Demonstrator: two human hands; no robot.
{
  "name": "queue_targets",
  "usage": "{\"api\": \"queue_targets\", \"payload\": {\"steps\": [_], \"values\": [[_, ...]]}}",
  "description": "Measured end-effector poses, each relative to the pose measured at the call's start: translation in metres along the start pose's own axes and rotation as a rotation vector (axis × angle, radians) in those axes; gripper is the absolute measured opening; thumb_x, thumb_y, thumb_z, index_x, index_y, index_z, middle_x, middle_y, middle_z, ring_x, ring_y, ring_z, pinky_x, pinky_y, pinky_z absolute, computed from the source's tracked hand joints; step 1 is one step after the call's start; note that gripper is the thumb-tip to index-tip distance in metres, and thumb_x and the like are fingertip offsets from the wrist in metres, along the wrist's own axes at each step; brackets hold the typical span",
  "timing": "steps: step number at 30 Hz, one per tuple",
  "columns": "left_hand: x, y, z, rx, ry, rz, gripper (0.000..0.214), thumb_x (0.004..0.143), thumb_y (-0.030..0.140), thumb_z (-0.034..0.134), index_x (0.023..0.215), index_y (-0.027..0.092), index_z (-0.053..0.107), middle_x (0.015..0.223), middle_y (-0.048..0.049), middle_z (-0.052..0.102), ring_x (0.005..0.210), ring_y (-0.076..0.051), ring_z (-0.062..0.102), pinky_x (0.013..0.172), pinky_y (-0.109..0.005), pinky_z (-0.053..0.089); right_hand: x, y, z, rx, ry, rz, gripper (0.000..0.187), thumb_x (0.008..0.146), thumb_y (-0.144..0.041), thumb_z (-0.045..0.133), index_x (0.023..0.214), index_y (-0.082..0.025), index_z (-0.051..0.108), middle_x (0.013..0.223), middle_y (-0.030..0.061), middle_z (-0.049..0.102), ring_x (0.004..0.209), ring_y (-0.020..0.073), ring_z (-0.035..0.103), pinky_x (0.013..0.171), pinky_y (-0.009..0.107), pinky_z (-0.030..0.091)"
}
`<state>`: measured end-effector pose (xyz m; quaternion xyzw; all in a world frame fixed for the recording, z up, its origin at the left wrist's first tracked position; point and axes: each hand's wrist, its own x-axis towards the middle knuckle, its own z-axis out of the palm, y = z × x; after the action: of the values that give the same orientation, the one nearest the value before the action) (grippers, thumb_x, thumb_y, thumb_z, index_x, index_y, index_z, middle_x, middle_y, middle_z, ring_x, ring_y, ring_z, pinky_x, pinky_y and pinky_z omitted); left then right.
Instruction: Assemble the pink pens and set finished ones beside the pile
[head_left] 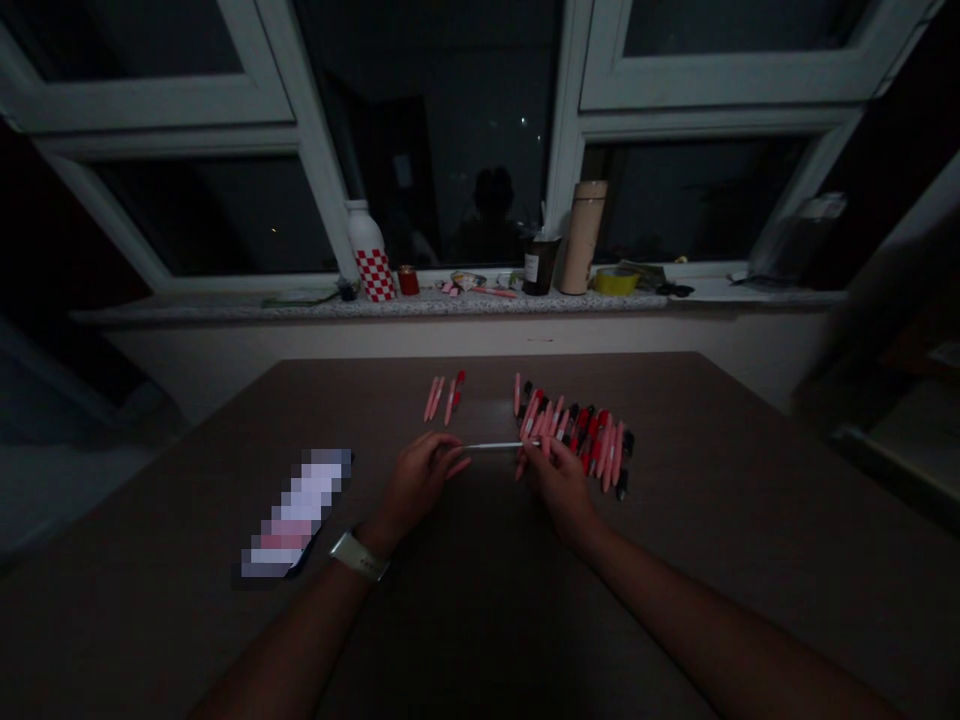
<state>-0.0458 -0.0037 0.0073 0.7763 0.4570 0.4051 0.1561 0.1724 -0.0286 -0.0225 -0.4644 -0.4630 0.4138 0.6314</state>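
Observation:
My left hand (416,482) and my right hand (559,485) hover close together over a brown table (480,620). A thin pale pen refill (499,445) spans the gap between them, and my right fingers pinch its end. My left fingers hold a short pink pen barrel (457,467), and the refill's far end reaches them. Just beyond my right hand lies a heap of pink, red and black pen parts (577,435). A smaller group of pink pen parts (442,398) lies straight ahead of the gap between my hands.
A smartphone (292,515) with a pixelated screen lies left of my left hand. A pale watch (360,556) circles my left wrist. Beyond the table, a windowsill (375,305) holds a checkered bottle (371,255), a tan flask (581,240), a dark cup (540,265) and tape (616,282).

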Motion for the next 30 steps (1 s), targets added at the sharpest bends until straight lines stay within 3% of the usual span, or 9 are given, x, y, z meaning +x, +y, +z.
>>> {"api": "queue_targets", "payload": {"steps": [9, 14, 26, 30], "values": [[0.0, 0.0048, -0.0018, 0.02, -0.004, -0.012, 0.017, 0.095, 0.032, 0.056, 0.093, 0.018, 0.066, 0.086, -0.0033, 0.066, 0.071, -0.015, 0.058, 0.065, -0.026, 0.051, -0.0005, -0.0018, 0.0007, 0.006, 0.01, 0.022, 0.04, 0.081, -0.059, 0.065, 0.074, -0.02, 0.06, 0.062, 0.0005, 0.057, 0.058, 0.0157, 0.05, 0.049, 0.024, 0.037], [-0.0001, 0.0068, -0.0011, 0.003, -0.006, -0.005, 0.018, 0.093, 0.034, 0.058, 0.092, 0.019, 0.067, 0.083, -0.0028, 0.066, 0.068, -0.014, 0.057, 0.062, -0.025, 0.051, -0.0002, 0.0016, 0.0013, -0.047, -0.027, -0.011, 0.035, 0.082, -0.053, 0.065, 0.072, -0.019, 0.061, 0.066, 0.0006, 0.058, 0.062, 0.0159, 0.052, 0.056, 0.025, 0.039], [0.0, 0.0029, -0.0007, -0.014, -0.087, 0.048, 0.02, 0.093, 0.038, 0.059, 0.095, 0.02, 0.069, 0.093, -0.0063, 0.07, 0.084, -0.019, 0.064, 0.075, -0.03, 0.052, 0.0004, -0.0032, 0.0014, -0.172, -0.106, -0.039, 0.046, 0.082, -0.06, 0.062, 0.061, -0.02, 0.059, 0.056, -0.0023, 0.049, 0.055, 0.0143, 0.044, 0.053, 0.026, 0.033], [0.0016, 0.0092, -0.0025, -0.048, -0.02, 0.014, 0.019, 0.093, 0.036, 0.058, 0.092, 0.02, 0.069, 0.092, -0.0057, 0.069, 0.084, -0.019, 0.064, 0.075, -0.031, 0.054, 0.0009, -0.0007, 0.0005, -0.218, -0.114, -0.061, 0.047, 0.086, -0.06, 0.057, 0.063, -0.02, 0.06, 0.056, -0.0022, 0.048, 0.056, 0.0147, 0.045, 0.054, 0.026, 0.032]]}}
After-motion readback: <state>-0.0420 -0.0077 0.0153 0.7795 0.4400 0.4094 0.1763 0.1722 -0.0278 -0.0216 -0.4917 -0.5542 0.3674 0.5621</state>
